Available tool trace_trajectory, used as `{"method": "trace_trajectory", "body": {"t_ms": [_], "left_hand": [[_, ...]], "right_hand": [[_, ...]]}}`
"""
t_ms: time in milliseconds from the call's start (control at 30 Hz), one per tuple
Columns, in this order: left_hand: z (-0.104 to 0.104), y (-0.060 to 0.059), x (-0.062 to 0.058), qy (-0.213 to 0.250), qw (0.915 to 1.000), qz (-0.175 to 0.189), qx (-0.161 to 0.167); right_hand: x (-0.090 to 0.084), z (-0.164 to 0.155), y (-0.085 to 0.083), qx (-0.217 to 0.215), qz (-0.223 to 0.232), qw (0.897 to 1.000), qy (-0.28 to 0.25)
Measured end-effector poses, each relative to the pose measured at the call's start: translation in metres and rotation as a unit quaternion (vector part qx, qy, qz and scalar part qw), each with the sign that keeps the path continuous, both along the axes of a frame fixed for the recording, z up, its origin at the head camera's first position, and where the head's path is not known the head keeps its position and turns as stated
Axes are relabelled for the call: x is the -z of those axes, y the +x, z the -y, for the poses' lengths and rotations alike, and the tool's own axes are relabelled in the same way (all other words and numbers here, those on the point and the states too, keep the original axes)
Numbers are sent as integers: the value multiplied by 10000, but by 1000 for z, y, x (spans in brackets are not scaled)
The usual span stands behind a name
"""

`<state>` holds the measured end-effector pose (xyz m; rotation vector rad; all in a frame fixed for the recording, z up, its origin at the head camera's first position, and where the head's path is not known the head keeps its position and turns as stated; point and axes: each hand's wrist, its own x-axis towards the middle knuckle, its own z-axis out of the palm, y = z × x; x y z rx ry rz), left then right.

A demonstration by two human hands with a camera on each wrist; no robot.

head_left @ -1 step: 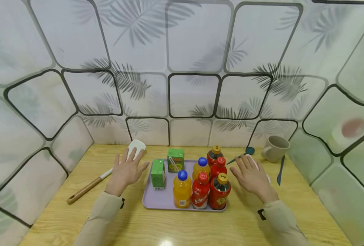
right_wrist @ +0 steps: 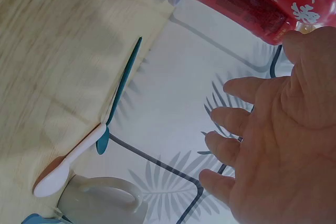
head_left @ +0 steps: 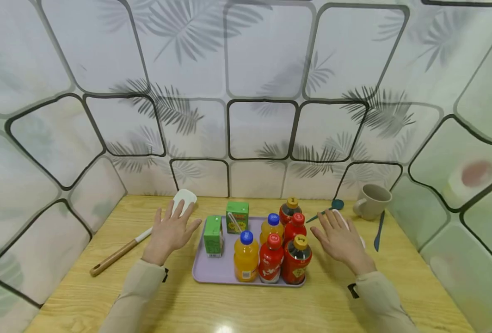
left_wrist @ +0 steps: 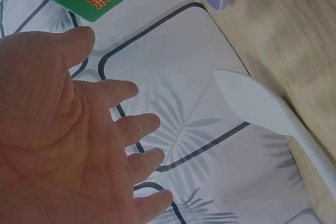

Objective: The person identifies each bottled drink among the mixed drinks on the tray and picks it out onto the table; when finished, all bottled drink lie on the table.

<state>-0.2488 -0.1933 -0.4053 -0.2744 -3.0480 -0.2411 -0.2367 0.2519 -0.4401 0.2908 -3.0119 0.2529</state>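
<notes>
Both hands lie flat, fingers spread, holding nothing, on the wood-grain desk. Left hand (head_left: 169, 232) covers a wooden-handled white spatula (head_left: 142, 237) toward the left edge. Between the hands, a rounded lilac tray (head_left: 202, 273) carries two green cartons (head_left: 214, 236) and plastic bottles (head_left: 271, 256). Right hand (head_left: 341, 240) rests just beside the tray's right rim.

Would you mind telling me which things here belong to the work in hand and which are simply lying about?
In hand:
- lilac tray, between the two open hands
- two green cartons
- six bottles, orange and red
- left hand
- right hand

Lying about:
- white spatula with wooden handle
- beige mug
- teal spoon
- blue knife
</notes>
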Motion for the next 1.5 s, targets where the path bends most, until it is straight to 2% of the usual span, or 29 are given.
{"method": "trace_trajectory", "body": {"t_ms": [200,367,600,800,1100,1233,1400,1500], "left_hand": [[-3,-2,1,19,10000,-17,11],[-2,-2,-1,129,9998,107,96],[4,-7,-2,35,9998,-185,47],[-1,-11,3,47,9999,18,145],[-2,-12,-2,85,9998,-136,151],[1,-14,3,135,9998,-147,96],[7,-15,12,202,9990,-393,64],[10,-16,16,457,9972,-563,195]], "right_hand": [[-3,-1,1,57,53,9999,-88],[-5,0,1,105,108,9998,-114],[-8,2,-3,52,30,9999,-115],[-11,-4,-1,137,95,9998,-116],[-12,-6,3,177,37,9997,-142],[-11,-4,3,19,-85,9989,-468],[-1,-5,-2,-314,-154,9960,-824],[1,-8,-4,-294,-192,9902,-1350]]}}
